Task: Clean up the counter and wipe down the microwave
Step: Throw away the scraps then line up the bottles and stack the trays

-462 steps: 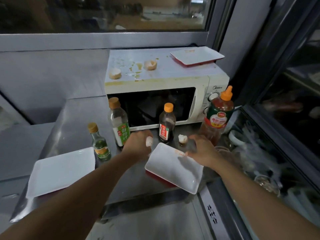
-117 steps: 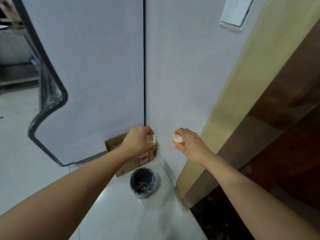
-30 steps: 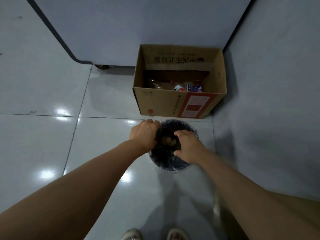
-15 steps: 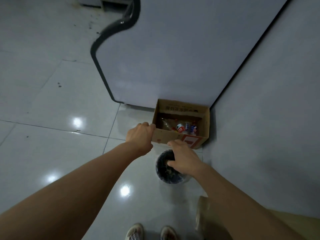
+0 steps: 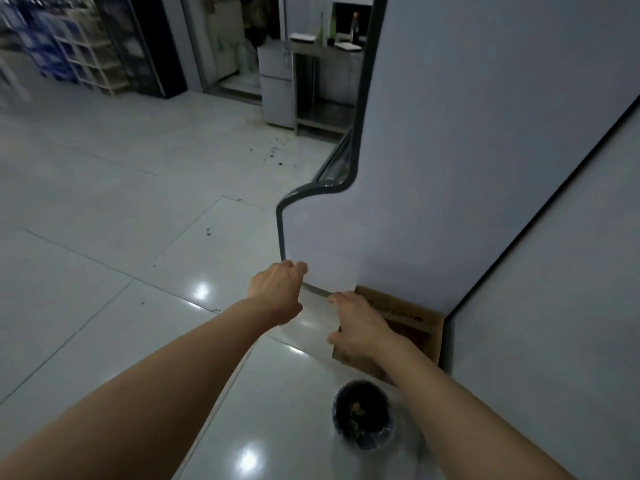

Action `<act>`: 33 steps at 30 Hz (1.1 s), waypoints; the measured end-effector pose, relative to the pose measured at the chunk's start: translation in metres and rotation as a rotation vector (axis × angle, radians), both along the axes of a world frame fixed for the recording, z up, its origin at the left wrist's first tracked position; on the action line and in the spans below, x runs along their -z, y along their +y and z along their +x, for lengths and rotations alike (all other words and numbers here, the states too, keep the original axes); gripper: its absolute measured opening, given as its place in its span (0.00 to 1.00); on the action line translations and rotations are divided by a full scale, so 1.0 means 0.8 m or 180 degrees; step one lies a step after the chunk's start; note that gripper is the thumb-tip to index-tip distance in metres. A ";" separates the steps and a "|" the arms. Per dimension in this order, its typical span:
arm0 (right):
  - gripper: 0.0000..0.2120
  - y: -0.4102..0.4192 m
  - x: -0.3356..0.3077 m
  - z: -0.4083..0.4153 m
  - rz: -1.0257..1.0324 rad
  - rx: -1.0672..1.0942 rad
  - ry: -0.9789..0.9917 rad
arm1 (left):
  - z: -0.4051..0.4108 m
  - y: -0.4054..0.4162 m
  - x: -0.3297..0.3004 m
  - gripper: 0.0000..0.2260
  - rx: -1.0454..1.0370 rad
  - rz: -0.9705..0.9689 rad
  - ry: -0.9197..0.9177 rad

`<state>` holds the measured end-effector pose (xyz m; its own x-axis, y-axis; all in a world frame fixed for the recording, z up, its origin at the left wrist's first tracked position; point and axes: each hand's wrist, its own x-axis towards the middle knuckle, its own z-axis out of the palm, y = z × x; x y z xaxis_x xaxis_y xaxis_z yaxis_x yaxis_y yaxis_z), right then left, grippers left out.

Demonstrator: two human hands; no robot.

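1. Your left hand (image 5: pixel 277 292) hangs in the air over the floor (image 5: pixel 104 220), back to the camera, fingers curled loosely under; nothing shows in it, but the palm is hidden, so you cannot tell for sure that it is empty.
2. Your right hand (image 5: pixel 360 329) is out beside it, a little lower and to the right, back up, fingers half bent and slightly apart; nothing shows in its grip. It overlaps the near left corner of the box (image 5: pixel 415 323) in the head view, and whether it touches the card cannot be told.
3. Both forearms are bare and run in from the bottom edge, the two hands near each other but apart.
4. Below your right forearm a small round bin (image 5: pixel 363 415) with a dark liner stands on the tiles, with scraps visible inside.
5. Behind the bin, the open brown box sits in the corner between a large pale cabinet (image 5: pixel 450 150) with a dark curved trim and the wall (image 5: pixel 561 323) on the right.
6. Far off, past the cabinet's edge, the steel counter (image 5: pixel 322 50) shows at the top of the frame, well apart from you, with bottles (image 5: pixel 354 27) and two plates (image 5: pixel 302 37) on it. The microwave on it is mostly hidden by the cabinet's edge.
7. A small fridge (image 5: pixel 275 81) stands left of the counter, and pale shelving (image 5: pixel 93 57) lines the far left.
8. Dark specks lie scattered on the shiny floor tiles in front of the counter.
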<state>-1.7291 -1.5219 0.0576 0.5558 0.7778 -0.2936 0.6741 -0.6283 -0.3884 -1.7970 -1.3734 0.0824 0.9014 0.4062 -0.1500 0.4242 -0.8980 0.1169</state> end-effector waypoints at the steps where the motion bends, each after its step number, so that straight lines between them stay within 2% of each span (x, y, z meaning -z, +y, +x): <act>1: 0.31 0.009 -0.013 0.000 -0.0004 -0.0053 -0.0039 | -0.008 0.007 -0.011 0.27 -0.0072 0.0033 -0.0045; 8: 0.27 0.085 -0.091 -0.005 0.0079 -0.0374 -0.0373 | -0.063 0.077 -0.078 0.28 -0.0498 0.0088 -0.0268; 16: 0.33 0.217 -0.157 -0.019 0.0169 -0.0488 -0.0729 | -0.107 0.217 -0.128 0.28 -0.0785 0.0113 -0.0445; 25: 0.33 0.393 -0.204 -0.042 0.0290 -0.0276 -0.0937 | -0.140 0.415 -0.167 0.27 -0.0785 0.0150 -0.0645; 33: 0.33 0.526 -0.218 -0.042 0.0259 -0.0244 -0.0949 | -0.141 0.544 -0.173 0.29 -0.0782 0.0100 -0.0699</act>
